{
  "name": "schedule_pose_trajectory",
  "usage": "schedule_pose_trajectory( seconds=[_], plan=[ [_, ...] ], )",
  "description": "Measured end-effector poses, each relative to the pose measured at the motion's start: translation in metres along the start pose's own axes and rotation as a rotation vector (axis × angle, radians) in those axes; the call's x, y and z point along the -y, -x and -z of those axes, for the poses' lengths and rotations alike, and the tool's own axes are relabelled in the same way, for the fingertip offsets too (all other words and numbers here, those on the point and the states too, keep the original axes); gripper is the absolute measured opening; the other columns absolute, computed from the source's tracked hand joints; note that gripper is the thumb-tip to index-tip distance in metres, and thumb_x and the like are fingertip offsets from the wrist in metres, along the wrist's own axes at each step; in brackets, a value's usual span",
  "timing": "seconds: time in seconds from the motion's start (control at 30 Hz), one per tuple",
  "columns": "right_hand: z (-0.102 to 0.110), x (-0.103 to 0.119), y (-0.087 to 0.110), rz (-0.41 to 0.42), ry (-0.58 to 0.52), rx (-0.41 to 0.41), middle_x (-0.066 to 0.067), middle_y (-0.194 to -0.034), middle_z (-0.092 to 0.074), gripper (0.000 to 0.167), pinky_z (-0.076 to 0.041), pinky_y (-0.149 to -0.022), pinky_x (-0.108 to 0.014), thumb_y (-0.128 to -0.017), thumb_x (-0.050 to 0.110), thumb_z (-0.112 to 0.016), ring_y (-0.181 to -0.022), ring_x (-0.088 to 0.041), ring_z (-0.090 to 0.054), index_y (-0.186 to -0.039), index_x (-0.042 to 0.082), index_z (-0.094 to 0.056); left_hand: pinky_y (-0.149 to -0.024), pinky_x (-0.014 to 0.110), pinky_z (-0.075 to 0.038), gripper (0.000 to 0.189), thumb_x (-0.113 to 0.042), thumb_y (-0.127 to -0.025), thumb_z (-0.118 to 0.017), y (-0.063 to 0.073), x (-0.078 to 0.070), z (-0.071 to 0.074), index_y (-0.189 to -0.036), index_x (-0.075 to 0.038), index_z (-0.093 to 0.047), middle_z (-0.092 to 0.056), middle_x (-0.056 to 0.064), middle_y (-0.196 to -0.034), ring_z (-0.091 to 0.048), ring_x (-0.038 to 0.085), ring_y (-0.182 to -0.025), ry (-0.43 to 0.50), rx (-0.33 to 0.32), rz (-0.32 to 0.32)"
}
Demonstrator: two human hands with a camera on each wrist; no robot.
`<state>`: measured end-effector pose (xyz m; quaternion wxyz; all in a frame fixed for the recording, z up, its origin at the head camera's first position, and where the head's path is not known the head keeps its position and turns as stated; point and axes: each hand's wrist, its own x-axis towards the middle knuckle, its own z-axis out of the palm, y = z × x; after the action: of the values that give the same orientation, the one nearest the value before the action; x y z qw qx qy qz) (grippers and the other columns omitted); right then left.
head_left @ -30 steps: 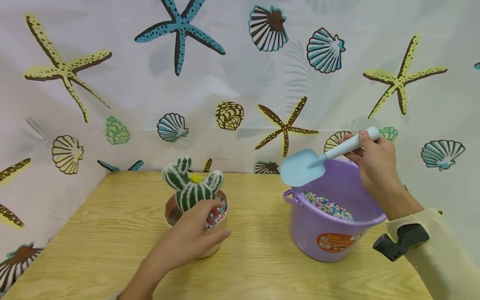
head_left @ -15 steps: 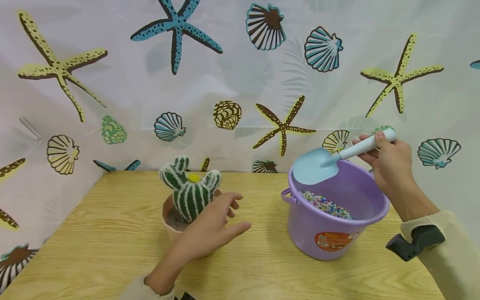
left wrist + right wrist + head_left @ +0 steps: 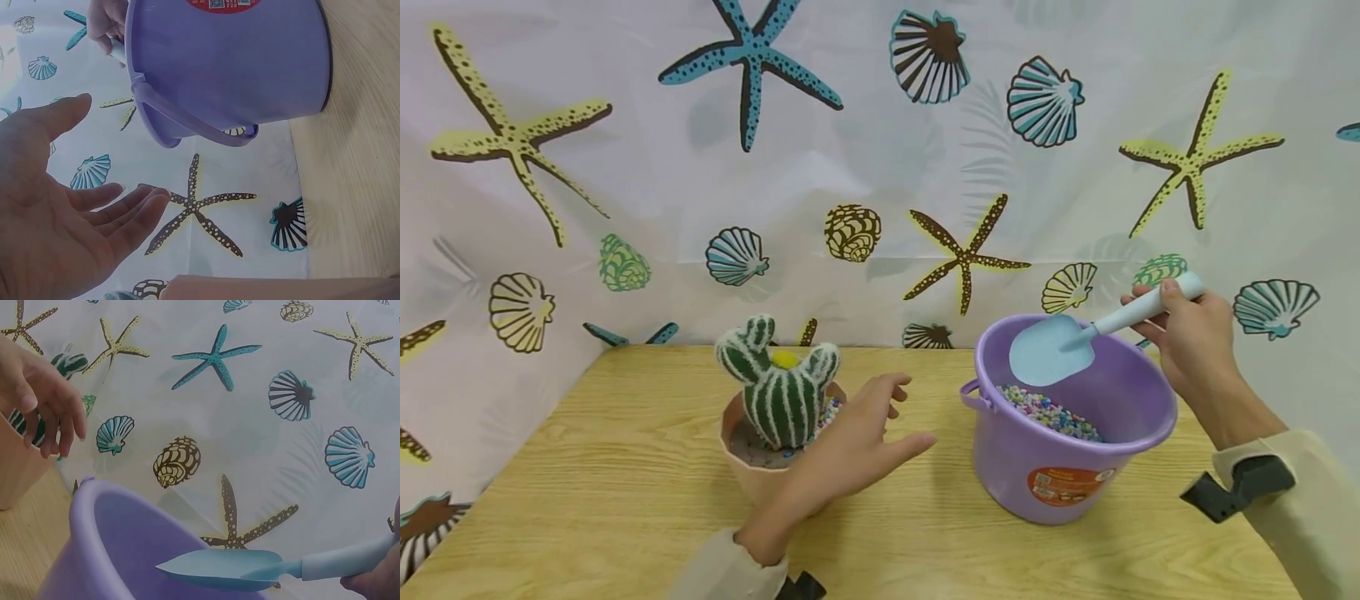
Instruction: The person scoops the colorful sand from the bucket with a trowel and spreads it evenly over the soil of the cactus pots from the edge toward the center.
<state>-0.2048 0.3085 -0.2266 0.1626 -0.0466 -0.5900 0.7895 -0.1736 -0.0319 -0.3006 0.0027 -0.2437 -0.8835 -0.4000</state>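
Note:
My right hand (image 3: 1202, 342) grips the white handle of a light blue toy shovel (image 3: 1051, 350). Its blade, with nothing on it, tilts down over the mouth of a purple bucket (image 3: 1037, 475). Multicoloured beads (image 3: 1052, 414) cover part of the bucket's bottom. My left hand (image 3: 850, 446) hovers with loose, spread fingers between the bucket and a peach pot (image 3: 741, 471), holding nothing. A knitted green and white cactus (image 3: 784, 406) with a yellow top stands in that pot. Some beads lie in the pot around the cactus, partly hidden behind my left hand.
A wooden table (image 3: 625, 500) carries the pot and the bucket. Behind it hangs a white cloth (image 3: 850, 125) printed with starfish and shells. The bucket's handle (image 3: 194, 122) hangs on its left side, facing my left hand.
My left hand has drawn away from the pot toward the right, fingers opening out. The shovel in my right hand has shifted right and down, from beside the bucket's rim to over its mouth.

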Motion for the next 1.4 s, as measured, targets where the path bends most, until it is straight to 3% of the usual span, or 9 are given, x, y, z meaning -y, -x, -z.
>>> schedule_pose_trajectory(
  seconds=[0.27, 0.53, 0.6, 0.8, 1.03, 1.13, 1.23, 1.3, 1.4],
  plan=[
    [0.005, -0.013, -0.006, 0.044, 0.15, 0.002, 0.001, -0.098, -0.056, 0.015, -0.055, -0.071, -0.017, -0.102, 0.023, -0.039, -0.085, -0.004, -0.064, -0.11, 0.011, -0.041, -0.094, 0.047, -0.047, 0.071, -0.037, -0.09, -0.064, -0.013, -0.003, -0.006, -0.145, -0.004, -0.033, -0.048, 0.017, -0.134, -0.052, 0.032, -0.118, 0.052, 0.026, -0.064],
    [0.005, -0.02, -0.014, 0.073, 0.263, -0.056, 0.009, -0.085, -0.06, 0.008, -0.053, -0.066, -0.012, -0.102, 0.019, -0.039, -0.081, -0.001, -0.061, -0.102, 0.012, -0.043, -0.098, 0.046, -0.045, 0.073, -0.036, -0.09, -0.065, -0.024, -0.012, -0.011, -0.146, -0.005, -0.031, -0.042, 0.018, -0.14, -0.048, 0.034, -0.123, 0.065, 0.045, -0.102],
    [0.004, -0.021, -0.015, 0.082, 0.341, -0.073, 0.011, -0.084, -0.059, 0.007, -0.052, -0.066, -0.01, -0.102, 0.018, -0.038, -0.081, 0.0, -0.059, -0.101, 0.014, -0.043, -0.098, 0.046, -0.045, 0.074, -0.037, -0.089, -0.065, -0.029, -0.014, -0.013, -0.146, -0.005, -0.03, -0.04, 0.018, -0.141, -0.048, 0.034, -0.123, 0.074, 0.048, -0.113],
    [0.001, -0.03, -0.017, 0.108, 0.673, -0.101, 0.019, -0.083, -0.055, 0.02, -0.049, -0.069, -0.009, -0.103, 0.022, -0.034, -0.085, 0.005, -0.054, -0.114, 0.007, -0.043, -0.101, 0.047, -0.043, 0.078, -0.041, -0.088, -0.065, -0.041, -0.016, -0.021, -0.146, -0.004, -0.029, -0.036, 0.018, -0.145, -0.046, 0.033, -0.126, 0.086, 0.055, -0.113],
    [0.0, -0.034, -0.018, 0.146, 0.791, -0.119, 0.021, -0.082, -0.055, 0.036, -0.046, -0.073, -0.011, -0.102, 0.023, -0.037, -0.084, 0.006, -0.053, -0.124, -0.004, -0.041, -0.098, 0.048, -0.044, 0.081, -0.043, -0.085, -0.068, -0.051, -0.016, -0.024, -0.147, -0.007, -0.03, -0.037, 0.017, -0.145, -0.047, 0.03, -0.123, 0.051, 0.054, -0.091],
    [0.0, -0.036, -0.018, 0.162, 0.885, -0.134, 0.012, -0.09, -0.061, 0.038, -0.043, -0.081, -0.017, -0.1, 0.024, -0.037, -0.095, -0.004, -0.056, -0.126, -0.005, -0.042, -0.1, 0.049, -0.043, 0.082, -0.044, -0.083, -0.07, -0.056, -0.016, -0.026, -0.146, -0.008, -0.031, -0.038, 0.016, -0.145, -0.046, 0.03, -0.125, 0.051, 0.06, -0.083],
    [-0.001, -0.04, -0.018, 0.182, 0.955, -0.125, -0.009, -0.106, -0.066, 0.039, -0.041, -0.086, -0.024, -0.1, 0.023, -0.038, -0.109, -0.018, -0.055, -0.126, -0.006, -0.042, -0.105, 0.051, -0.038, 0.085, -0.044, -0.082, -0.071, -0.059, -0.016, -0.028, -0.147, -0.008, -0.03, -0.035, 0.016, -0.147, -0.04, 0.031, -0.132, 0.067, 0.075, -0.069],
    [-0.003, -0.043, -0.018, 0.193, 0.964, -0.113, -0.02, -0.116, -0.063, 0.039, -0.04, -0.086, -0.026, -0.1, 0.021, -0.038, -0.113, -0.025, -0.054, -0.126, -0.007, -0.043, -0.108, 0.052, -0.035, 0.086, -0.044, -0.082, -0.071, -0.06, -0.016, -0.03, -0.148, -0.008, -0.029, -0.033, 0.015, -0.149, -0.036, 0.031, -0.136, 0.077, 0.087, -0.069],
    [-0.005, -0.045, -0.019, 0.203, 0.957, -0.105, -0.025, -0.12, -0.061, 0.038, -0.04, -0.085, -0.026, -0.1, 0.021, -0.039, -0.112, -0.027, -0.053, -0.126, -0.007, -0.043, -0.11, 0.052, -0.032, 0.087, -0.043, -0.082, -0.071, -0.061, -0.015, -0.033, -0.149, -0.008, -0.028, -0.031, 0.015, -0.15, -0.032, 0.03, -0.139, 0.089, 0.097, -0.084]
  ],
)
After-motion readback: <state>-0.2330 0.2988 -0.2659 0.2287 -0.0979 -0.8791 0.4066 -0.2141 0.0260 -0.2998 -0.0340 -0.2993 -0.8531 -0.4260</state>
